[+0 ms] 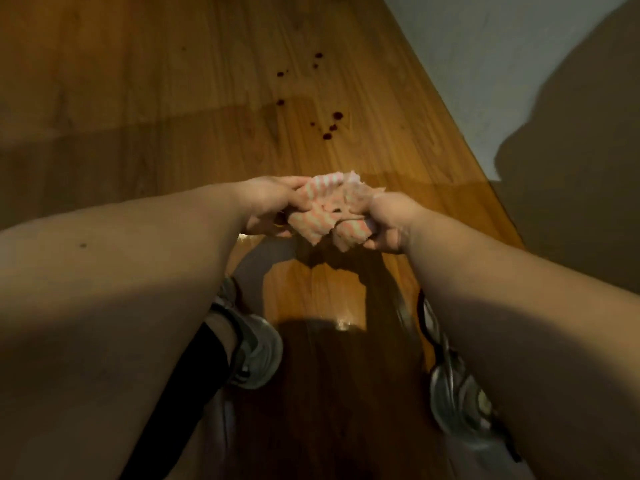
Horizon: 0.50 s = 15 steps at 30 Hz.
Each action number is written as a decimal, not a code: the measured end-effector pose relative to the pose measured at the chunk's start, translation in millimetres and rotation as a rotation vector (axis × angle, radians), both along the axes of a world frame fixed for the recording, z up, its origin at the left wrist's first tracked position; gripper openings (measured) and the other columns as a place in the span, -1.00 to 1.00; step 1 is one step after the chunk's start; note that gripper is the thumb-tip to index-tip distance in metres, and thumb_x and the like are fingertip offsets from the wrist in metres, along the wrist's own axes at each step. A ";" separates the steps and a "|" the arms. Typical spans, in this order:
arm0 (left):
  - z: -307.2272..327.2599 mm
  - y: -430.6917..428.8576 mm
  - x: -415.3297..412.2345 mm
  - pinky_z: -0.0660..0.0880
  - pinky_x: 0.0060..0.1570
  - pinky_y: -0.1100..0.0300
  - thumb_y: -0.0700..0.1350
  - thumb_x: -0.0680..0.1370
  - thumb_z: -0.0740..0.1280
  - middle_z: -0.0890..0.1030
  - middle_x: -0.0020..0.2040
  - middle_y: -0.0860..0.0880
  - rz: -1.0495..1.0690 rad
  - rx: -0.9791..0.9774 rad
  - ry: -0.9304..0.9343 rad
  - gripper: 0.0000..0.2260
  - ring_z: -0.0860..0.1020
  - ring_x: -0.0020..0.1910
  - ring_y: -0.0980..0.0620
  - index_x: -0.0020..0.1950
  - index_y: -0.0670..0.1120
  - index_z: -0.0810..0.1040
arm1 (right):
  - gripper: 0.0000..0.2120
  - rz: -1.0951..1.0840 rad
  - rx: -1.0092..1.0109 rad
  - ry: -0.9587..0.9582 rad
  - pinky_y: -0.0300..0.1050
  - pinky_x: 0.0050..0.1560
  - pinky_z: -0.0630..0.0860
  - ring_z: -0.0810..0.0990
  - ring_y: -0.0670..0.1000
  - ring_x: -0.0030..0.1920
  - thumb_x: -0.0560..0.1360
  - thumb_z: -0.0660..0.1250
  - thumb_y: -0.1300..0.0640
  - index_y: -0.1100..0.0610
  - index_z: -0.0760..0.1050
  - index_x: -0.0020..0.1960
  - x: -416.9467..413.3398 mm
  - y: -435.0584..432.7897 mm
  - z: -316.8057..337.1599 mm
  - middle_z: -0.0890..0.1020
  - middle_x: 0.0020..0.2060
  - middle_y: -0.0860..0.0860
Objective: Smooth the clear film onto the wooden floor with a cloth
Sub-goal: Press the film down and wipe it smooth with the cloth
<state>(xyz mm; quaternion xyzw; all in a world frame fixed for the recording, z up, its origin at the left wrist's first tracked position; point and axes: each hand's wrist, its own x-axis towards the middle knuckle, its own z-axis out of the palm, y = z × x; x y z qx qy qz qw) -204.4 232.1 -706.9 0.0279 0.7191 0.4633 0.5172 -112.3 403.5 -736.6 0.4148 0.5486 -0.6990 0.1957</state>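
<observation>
The film (301, 285) is seen as a glossy sheet on the floor (138, 46) at lower centre. Above it, mid frame, the cloth (325, 209) is gripped by the left hand (266, 206) and right hand (388, 223), seemingly being bunched into a pad. Open floor is left beyond, bounded by a wall (502, 46) at upper right.

The cloth (325, 209) is held mid-scene above the floor (173, 64), between the two hands. The left hand (270, 202) grips its left side and the right hand (388, 223) grips its right side. Beyond the cloth, farther off on the floor, lies a scatter of spots (337, 115). The wall (502, 46) runs along the floor's right edge. Near, under the arms, the left shoe (256, 351) and the right shoe (457, 393) stand on the floor, well apart.
</observation>
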 end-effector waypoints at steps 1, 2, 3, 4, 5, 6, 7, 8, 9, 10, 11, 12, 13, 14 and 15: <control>7.1 7.1 -8.8 0.47 0.23 -0.10 -0.28 0.57 0.26 0.59 0.22 -0.10 -0.011 0.027 0.010 -0.59 0.56 0.20 -0.11 0.31 0.14 0.49 | -0.91 0.040 -0.052 0.005 -0.21 -0.40 0.52 0.54 -0.04 -0.36 0.51 0.26 0.10 0.02 0.54 -0.04 -7.4 3.9 7.8 0.60 -0.23 0.02; 15.7 18.1 -15.7 0.45 0.26 -0.13 -0.30 0.55 0.28 0.60 0.21 -0.12 -0.025 0.054 0.024 -0.59 0.56 0.20 -0.14 0.28 0.12 0.52 | -0.90 0.083 -0.122 0.028 -0.21 -0.35 0.53 0.57 -0.06 -0.37 0.46 0.33 0.03 0.02 0.59 -0.11 -14.9 8.0 18.3 0.61 -0.27 -0.01; 24.8 30.3 -21.5 0.43 0.28 -0.15 -0.31 0.54 0.30 0.61 0.19 -0.12 -0.050 0.065 0.045 -0.61 0.56 0.20 -0.15 0.22 0.13 0.55 | -0.84 0.118 -0.170 0.048 -0.20 -0.30 0.54 0.59 -0.08 -0.36 0.42 0.38 -0.07 0.00 0.64 -0.16 -22.3 14.0 27.7 0.63 -0.29 -0.02; 31.0 40.6 -26.2 0.43 0.29 -0.13 -0.31 0.53 0.31 0.62 0.17 -0.11 -0.083 0.066 0.066 -0.62 0.56 0.20 -0.14 0.16 0.16 0.56 | -0.80 0.133 -0.190 0.063 -0.19 -0.25 0.55 0.61 -0.08 -0.34 0.41 0.39 -0.14 -0.03 0.66 -0.14 -29.9 20.3 33.4 0.65 -0.28 -0.03; 37.3 48.9 -31.9 0.45 0.28 -0.09 -0.30 0.53 0.32 0.62 0.16 -0.08 -0.110 0.069 0.069 -0.63 0.57 0.19 -0.11 0.13 0.18 0.56 | -0.79 0.120 -0.175 0.075 -0.16 -0.20 0.57 0.64 -0.08 -0.28 0.43 0.38 -0.16 -0.06 0.65 -0.05 -39.9 28.7 35.7 0.67 -0.22 -0.04; 41.9 54.5 -41.4 0.48 0.25 -0.04 -0.29 0.53 0.32 0.61 0.17 -0.06 -0.115 0.079 0.054 -0.63 0.58 0.18 -0.08 0.13 0.18 0.54 | -0.75 0.074 -0.142 0.075 -0.11 -0.13 0.60 0.66 -0.06 -0.19 0.47 0.37 -0.13 -0.07 0.59 0.10 -53.1 38.9 36.3 0.68 -0.13 -0.03; 43.2 56.0 -53.3 0.52 0.20 0.01 -0.28 0.53 0.32 0.61 0.18 -0.05 -0.094 0.091 0.030 -0.64 0.59 0.16 -0.05 0.15 0.17 0.54 | -0.69 0.014 -0.064 0.069 -0.09 -0.07 0.60 0.66 -0.04 -0.10 0.50 0.35 -0.09 -0.06 0.51 0.22 -66.9 49.4 33.5 0.67 -0.05 -0.02; 39.8 55.0 -68.2 0.55 0.13 0.05 -0.27 0.53 0.33 0.61 0.17 -0.06 -0.049 0.091 0.019 -0.66 0.60 0.14 -0.03 0.17 0.14 0.54 | -0.66 -0.020 0.052 0.058 -0.10 -0.09 0.59 0.64 -0.02 -0.05 0.53 0.31 -0.06 -0.03 0.47 0.28 -83.0 59.1 27.9 0.65 -0.01 -0.01; 33.1 52.6 -82.5 0.59 0.01 0.11 -0.26 0.53 0.34 0.62 0.15 -0.06 0.015 0.066 0.033 -0.68 0.62 0.09 -0.01 0.18 0.10 0.55 | -0.68 -0.038 0.200 0.049 -0.11 -0.19 0.56 0.63 0.01 -0.06 0.55 0.27 -0.04 0.01 0.48 0.27 -96.8 70.6 19.3 0.64 -0.01 0.02; 21.8 50.4 -97.1 0.61 -0.15 0.19 -0.24 0.53 0.36 0.63 0.10 -0.07 0.094 0.008 0.075 -0.71 0.64 0.02 0.01 0.17 0.07 0.56 | -0.71 -0.069 0.343 0.033 -0.12 -0.25 0.51 0.63 0.06 -0.10 0.55 0.26 -0.01 0.08 0.51 0.22 -111.5 80.6 6.3 0.64 -0.07 0.06; 6.0 47.4 -108.6 0.57 -0.31 0.28 -0.24 0.52 0.38 0.63 0.05 -0.07 0.175 -0.077 0.150 -0.75 0.65 -0.07 0.03 0.14 0.03 0.57 | -0.74 -0.081 0.464 0.009 -0.13 -0.24 0.47 0.63 0.10 -0.09 0.55 0.28 0.03 0.13 0.52 0.16 -122.0 90.4 -9.2 0.62 -0.13 0.07; -12.9 42.6 -116.7 0.51 -0.42 0.34 -0.25 0.51 0.39 0.63 0.02 -0.07 0.239 -0.174 0.254 -0.77 0.63 -0.13 0.05 0.12 -0.02 0.57 | -0.79 -0.048 0.578 -0.021 -0.15 -0.18 0.42 0.61 0.12 -0.01 0.53 0.29 0.07 0.12 0.52 0.13 -127.0 96.1 -22.9 0.61 -0.11 0.06; -30.8 39.0 -121.5 0.49 -0.42 0.34 -0.25 0.50 0.40 0.63 0.03 -0.07 0.262 -0.268 0.361 -0.78 0.60 -0.13 0.05 0.12 -0.06 0.56 | -0.74 0.048 0.705 -0.069 -0.16 -0.11 0.39 0.58 0.12 0.09 0.51 0.31 0.10 0.11 0.51 0.18 -130.4 97.6 -35.9 0.60 -0.01 0.06; -53.0 37.1 -126.8 0.50 -0.31 0.30 -0.24 0.50 0.39 0.62 0.10 -0.08 0.212 -0.370 0.448 -0.75 0.57 -0.06 0.03 0.17 -0.08 0.54 | -0.69 0.173 0.840 -0.156 -0.14 -0.01 0.38 0.52 0.13 0.18 0.49 0.32 0.09 0.10 0.50 0.22 -133.2 96.7 -55.3 0.57 0.12 0.08; -73.3 35.1 -129.1 0.51 -0.12 0.23 -0.19 0.51 0.38 0.57 0.20 -0.09 0.074 -0.470 0.520 -0.69 0.55 0.07 -0.01 0.25 -0.07 0.50 | -0.65 0.269 0.954 -0.228 -0.05 0.13 0.35 0.46 0.15 0.24 0.48 0.31 0.05 0.09 0.48 0.25 -130.8 91.5 -71.3 0.51 0.22 0.09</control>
